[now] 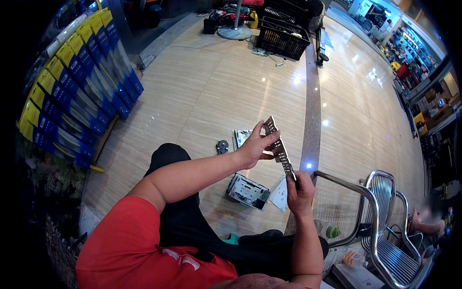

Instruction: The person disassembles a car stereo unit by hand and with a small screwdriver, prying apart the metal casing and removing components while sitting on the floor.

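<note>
Red shirt (pixel 120 243), perforated plate (pixel 280 154) between hands (pixel 252 149) (pixel 301 191)

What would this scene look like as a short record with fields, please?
Left hand: holds the upper part of a perforated panel
Right hand: grips the panel's lower end
Floor nearby: boxy metal housing, flat pale piece, small round dark part
Left side: blue-and-yellow packages in rows
Right side: silver metal chair
Far floor: black crate
</note>
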`<state>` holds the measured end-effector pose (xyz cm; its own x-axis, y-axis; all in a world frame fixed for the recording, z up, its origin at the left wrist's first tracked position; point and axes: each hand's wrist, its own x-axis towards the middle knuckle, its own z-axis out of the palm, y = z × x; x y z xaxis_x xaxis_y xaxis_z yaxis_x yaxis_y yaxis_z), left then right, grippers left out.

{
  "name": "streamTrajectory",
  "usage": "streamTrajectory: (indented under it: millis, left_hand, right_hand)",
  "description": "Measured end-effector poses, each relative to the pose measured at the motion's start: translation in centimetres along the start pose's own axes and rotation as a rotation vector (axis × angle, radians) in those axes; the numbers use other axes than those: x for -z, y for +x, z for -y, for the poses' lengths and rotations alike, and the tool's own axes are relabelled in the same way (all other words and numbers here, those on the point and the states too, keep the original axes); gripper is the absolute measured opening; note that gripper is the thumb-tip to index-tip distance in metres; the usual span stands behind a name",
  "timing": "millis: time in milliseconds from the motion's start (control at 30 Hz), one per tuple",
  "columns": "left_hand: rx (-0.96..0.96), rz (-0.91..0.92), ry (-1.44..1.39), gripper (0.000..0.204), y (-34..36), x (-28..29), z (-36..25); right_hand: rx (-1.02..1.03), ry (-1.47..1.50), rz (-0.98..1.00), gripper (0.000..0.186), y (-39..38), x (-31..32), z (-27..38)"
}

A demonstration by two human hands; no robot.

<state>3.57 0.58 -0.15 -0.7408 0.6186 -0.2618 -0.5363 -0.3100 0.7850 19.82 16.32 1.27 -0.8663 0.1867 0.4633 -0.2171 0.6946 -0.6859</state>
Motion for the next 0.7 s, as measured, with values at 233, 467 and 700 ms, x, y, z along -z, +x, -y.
streamTrajectory:
  millis: [233, 467, 700]
  left_hand:
    - [-0.027, 0.013, 0.02, 0.115, -0.4, -0.6, 0.2]
    - [-0.176, 0.005, 0.239, 0.107, -0.1, -0.6, 0.2]
    - [-0.277, -0.116, 0.569, 0.121, 1.0, 0.7, 2.4]
  right_hand:
    - [0.039, -0.043, 0.075, 0.022, -0.4, -0.9, 1.0]
    - [-0.019, -0.127, 0.33, 0.031, 0.5, 0.4, 1.0]
    - [-0.121, -0.19, 0.358, 0.021, 0.6, 0.9, -0.3]
